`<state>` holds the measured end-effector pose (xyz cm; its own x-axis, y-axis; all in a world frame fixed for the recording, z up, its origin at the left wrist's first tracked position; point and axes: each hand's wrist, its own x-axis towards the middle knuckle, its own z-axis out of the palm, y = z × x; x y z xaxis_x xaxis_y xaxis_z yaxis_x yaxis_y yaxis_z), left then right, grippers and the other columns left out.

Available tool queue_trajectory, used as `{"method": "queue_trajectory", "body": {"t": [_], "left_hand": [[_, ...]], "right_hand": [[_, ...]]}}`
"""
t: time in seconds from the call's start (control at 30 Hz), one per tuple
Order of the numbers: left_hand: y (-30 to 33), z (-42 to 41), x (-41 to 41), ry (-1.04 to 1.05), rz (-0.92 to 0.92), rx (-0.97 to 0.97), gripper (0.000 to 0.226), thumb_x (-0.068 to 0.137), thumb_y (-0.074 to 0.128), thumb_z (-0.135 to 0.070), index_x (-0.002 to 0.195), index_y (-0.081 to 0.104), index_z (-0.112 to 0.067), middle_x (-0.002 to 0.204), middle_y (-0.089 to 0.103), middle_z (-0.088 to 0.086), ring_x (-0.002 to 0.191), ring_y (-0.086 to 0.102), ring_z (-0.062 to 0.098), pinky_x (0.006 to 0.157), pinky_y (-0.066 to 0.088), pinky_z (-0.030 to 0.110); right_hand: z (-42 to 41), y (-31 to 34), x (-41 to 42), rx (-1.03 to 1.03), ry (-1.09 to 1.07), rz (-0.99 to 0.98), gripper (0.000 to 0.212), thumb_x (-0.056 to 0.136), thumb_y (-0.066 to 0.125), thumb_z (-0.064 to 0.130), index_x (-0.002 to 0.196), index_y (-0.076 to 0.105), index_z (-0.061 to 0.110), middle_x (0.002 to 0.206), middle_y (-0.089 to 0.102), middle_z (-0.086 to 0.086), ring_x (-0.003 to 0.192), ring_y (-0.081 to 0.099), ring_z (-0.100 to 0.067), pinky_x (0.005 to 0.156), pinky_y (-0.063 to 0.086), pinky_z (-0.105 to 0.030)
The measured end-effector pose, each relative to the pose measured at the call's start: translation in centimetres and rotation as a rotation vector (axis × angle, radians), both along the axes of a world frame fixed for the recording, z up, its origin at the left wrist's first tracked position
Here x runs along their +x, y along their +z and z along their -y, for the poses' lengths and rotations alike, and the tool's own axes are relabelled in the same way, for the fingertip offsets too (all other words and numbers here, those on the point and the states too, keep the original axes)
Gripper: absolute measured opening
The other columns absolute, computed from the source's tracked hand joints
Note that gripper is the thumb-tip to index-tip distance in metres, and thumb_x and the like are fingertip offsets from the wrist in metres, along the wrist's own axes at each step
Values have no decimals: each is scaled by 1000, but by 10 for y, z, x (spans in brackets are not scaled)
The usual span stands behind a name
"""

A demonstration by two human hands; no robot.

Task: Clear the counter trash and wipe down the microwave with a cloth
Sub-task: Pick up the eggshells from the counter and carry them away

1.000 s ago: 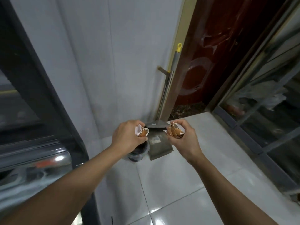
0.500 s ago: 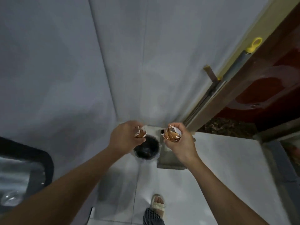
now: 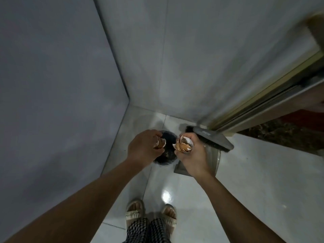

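Left hand and right hand, each grip clutching broken eggshells, above dark bin beside dustpan.

Bin on floor in wall corner, below both hands; dustpan just right.

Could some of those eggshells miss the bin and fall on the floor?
Yes, maybe. The right hand holds its eggshells near the edge of the small black bin, partly over the dustpan, so bits might land there. The left hand covers part of the opening, so its eggshells could catch on the fingers. Crumbs on the shiny floor near the sandals could get stepped on.
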<state>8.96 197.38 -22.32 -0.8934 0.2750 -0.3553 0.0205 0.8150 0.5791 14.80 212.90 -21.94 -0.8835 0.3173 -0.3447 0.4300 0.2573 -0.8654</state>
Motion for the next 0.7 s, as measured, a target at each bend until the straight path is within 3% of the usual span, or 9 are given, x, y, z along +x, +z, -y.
{"method": "queue_trajectory", "body": {"t": [0.13, 0.3, 0.4, 0.6, 0.7], "left_hand": [[-85, -2, -9, 4, 24, -28, 46, 73, 74, -31, 115, 56, -32, 114, 58, -11, 105, 53, 12, 84, 44, 24], [-186, -5, -17, 4, 13, -45, 46, 73, 74, -30, 116, 56, -30, 113, 60, -9, 105, 54, 13, 85, 44, 24], [-239, -9, -21, -11, 14, -55, 47, 73, 73, -31, 117, 55, -31, 113, 58, -9, 107, 53, 13, 86, 45, 27], [-307, -21, -27, -45, 10, -117, 50, 77, 69, -29, 123, 51, -30, 120, 56, -8, 115, 49, 14, 89, 42, 26], [-334, -27, -34, -48, -4, -139, 50, 78, 69, -27, 125, 51, -27, 121, 57, -6, 115, 51, 16, 91, 45, 31]], "right_hand": [[-2, -76, -10, -26, -15, 45, 46, 72, 71, -10, 98, 54, 23, 95, 60, 5, 86, 59, -4, 65, 47, -6], [-3, -176, -20, -12, -36, 73, 44, 72, 71, -11, 99, 53, 19, 88, 56, 12, 79, 56, 2, 61, 45, -3], [-3, -236, -23, 8, -73, 86, 45, 71, 72, -9, 97, 54, 24, 92, 63, 3, 84, 62, -8, 66, 50, -11], [-3, -318, -26, 47, -38, 120, 44, 72, 75, 1, 99, 54, 29, 96, 63, 2, 92, 63, -15, 79, 56, -33], [-4, -350, -33, 111, -33, 138, 42, 74, 74, 11, 99, 51, 36, 95, 64, 5, 91, 63, -16, 79, 56, -37]]}}
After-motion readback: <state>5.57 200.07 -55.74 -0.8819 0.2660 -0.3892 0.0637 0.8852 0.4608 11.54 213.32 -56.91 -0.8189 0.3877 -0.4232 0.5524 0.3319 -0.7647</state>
